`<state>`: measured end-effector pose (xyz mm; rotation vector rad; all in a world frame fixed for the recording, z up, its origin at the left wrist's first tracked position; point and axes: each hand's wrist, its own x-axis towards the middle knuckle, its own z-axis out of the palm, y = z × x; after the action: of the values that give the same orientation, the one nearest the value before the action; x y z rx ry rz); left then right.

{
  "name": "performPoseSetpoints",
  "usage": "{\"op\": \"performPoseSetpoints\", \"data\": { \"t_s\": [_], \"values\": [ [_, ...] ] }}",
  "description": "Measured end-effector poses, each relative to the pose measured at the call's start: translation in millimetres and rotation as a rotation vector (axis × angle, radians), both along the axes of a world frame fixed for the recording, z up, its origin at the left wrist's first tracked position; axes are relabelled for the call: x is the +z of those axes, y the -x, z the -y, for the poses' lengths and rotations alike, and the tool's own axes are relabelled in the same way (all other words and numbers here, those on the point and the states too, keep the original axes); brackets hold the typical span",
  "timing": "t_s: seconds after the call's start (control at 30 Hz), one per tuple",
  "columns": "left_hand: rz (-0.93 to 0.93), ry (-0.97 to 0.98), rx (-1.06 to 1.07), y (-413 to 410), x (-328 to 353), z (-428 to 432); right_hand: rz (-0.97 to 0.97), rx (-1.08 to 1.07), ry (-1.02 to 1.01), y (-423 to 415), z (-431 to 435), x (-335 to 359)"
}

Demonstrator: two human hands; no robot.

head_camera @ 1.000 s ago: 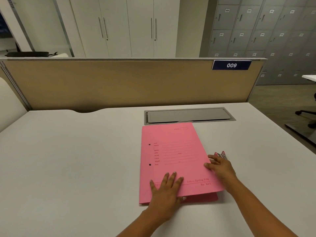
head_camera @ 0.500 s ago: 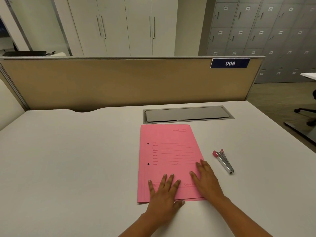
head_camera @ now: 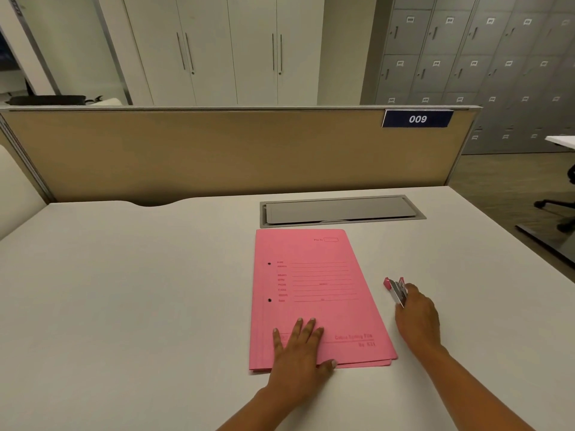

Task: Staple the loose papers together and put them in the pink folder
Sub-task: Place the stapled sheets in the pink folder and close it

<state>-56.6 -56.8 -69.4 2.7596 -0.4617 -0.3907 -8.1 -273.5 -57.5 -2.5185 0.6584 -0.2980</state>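
The pink folder [head_camera: 317,293] lies closed and flat on the white desk [head_camera: 140,306], its printed cover facing up. My left hand [head_camera: 300,349] rests flat on the folder's near left corner, fingers spread. To the right of the folder lies a small stapler [head_camera: 394,289], silver with a red end. My right hand [head_camera: 417,318] covers the stapler's near end, fingers curled around it. No loose papers are in sight.
A grey cable hatch [head_camera: 342,210] is set into the desk just behind the folder. A tan partition [head_camera: 217,150] with a "009" sign closes the far edge. The desk's right edge drops to the floor, where an office chair base [head_camera: 560,209] stands.
The folder's cover went down flat. My right hand left the folder and moved right onto the stapler. My left hand stayed on the near corner.
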Motion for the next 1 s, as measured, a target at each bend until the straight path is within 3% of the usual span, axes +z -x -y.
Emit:
{"op": "performPoseSetpoints", "data": {
  "t_s": [0.1, 0.27, 0.43, 0.53, 0.63, 0.7, 0.83, 1.0],
  "values": [
    [-0.062, 0.172, 0.093, 0.3, 7.9, 4.3, 0.092, -0.008, -0.09, 4.8, -12.7, 7.5],
    [-0.13, 0.666, 0.322, -4.4, 28.0, 10.0, 0.245, 0.119, -0.244, 11.5, -64.5, 31.6],
    [-0.374, 1.099, 0.577, -17.8, 42.0, 7.2, 0.258, 0.277, -0.336, 24.0, -111.8, 34.4],
    [-0.403, 1.253, 0.642, -22.2, 43.3, 1.3, 0.241, 0.344, -0.354, 31.1, -130.6, 22.8],
    [-0.341, 1.294, 0.726, -24.2, 44.4, -12.2, 0.217, 0.482, -0.353, 33.9, -138.8, 14.1],
    [-0.315, 1.282, 0.77, -28.6, 44.1, -24.9, 0.085, 0.573, -0.339, 33.5, -138.0, 10.1],
    [-0.232, 1.134, 0.854, -44.1, 39.1, -54.4, -0.229, 0.603, 0.034, 30.6, -117.5, -10.5],
    [-0.113, 0.924, 0.987, -59.6, 22.8, -88.2, -0.265, 0.611, 0.238, 29.4, -91.9, -27.3]
  ]
}}
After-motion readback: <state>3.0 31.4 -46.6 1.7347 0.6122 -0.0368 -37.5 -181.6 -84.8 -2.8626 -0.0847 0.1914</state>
